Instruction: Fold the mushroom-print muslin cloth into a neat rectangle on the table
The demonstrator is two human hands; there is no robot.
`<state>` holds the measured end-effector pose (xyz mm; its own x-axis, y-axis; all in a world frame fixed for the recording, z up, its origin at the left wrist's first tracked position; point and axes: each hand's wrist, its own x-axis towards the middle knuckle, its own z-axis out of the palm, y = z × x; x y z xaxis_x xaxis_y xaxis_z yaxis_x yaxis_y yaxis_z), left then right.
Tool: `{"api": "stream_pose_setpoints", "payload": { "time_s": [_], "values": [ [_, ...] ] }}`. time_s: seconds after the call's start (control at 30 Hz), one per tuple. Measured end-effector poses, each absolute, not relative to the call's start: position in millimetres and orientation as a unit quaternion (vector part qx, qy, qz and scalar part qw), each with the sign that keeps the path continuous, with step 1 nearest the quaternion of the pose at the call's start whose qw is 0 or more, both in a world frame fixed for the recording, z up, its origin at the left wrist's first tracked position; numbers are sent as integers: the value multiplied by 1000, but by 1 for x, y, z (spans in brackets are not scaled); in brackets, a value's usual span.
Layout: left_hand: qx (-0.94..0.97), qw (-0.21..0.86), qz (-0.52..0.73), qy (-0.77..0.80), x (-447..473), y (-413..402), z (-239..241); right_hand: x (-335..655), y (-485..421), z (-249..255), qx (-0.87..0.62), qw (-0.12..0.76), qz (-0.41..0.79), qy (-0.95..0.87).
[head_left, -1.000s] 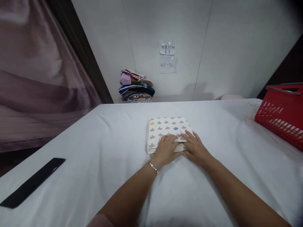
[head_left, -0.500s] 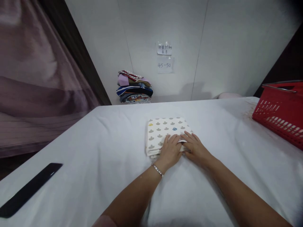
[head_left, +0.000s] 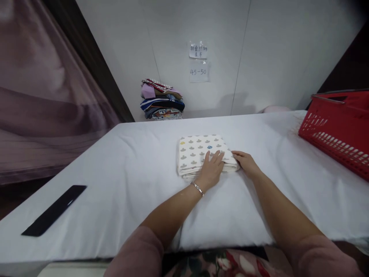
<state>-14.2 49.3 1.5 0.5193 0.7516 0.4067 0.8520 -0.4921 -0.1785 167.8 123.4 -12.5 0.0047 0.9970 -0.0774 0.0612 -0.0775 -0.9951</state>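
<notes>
A folded white cloth [head_left: 198, 154] with grey mushroom-like prints, one yellow and one blue, lies in the middle of the table. My left hand [head_left: 211, 167] rests on its near edge with the fingers spread, a silver bracelet at the wrist. At the cloth's right edge is my right hand [head_left: 245, 161], fingers stretched toward the corner. Its fingertips are at or against the side of the cloth, and part of the thumb side is hard to make out. Several folded layers show along the near edge.
A white cloth covers the table [head_left: 138, 165]. On the right stands a red plastic basket [head_left: 337, 127]. A black flat strip [head_left: 54, 211] lies at the left. Behind the table rises a stack of folded fabrics [head_left: 163, 100], below paper notes [head_left: 198, 61] on the wall.
My right hand has moved from the near edge to the right side of the cloth. The left hand stays on top, its fingers now more spread. The view has tilted down slightly.
</notes>
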Motion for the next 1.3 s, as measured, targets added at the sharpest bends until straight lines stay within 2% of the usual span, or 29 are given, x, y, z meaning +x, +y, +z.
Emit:
{"api": "stream_pose_setpoints", "payload": {
  "time_s": [0.23,0.43,0.77,1.0,1.3],
  "values": [
    [-850,204,-146,-463,10,63,-2,166,130,-23,-496,492,542,-466],
    [-843,179,-191,-471,24,64,-7,163,127,-25,-481,492,560,-461],
    [-835,120,-239,-482,20,57,-10,152,163,-11,-507,435,602,-438],
    [-832,110,-256,-479,17,57,-14,131,213,-3,-561,398,561,-461],
    [-845,82,-254,-464,15,58,-10,116,249,-17,-565,387,469,-558]
  ]
}}
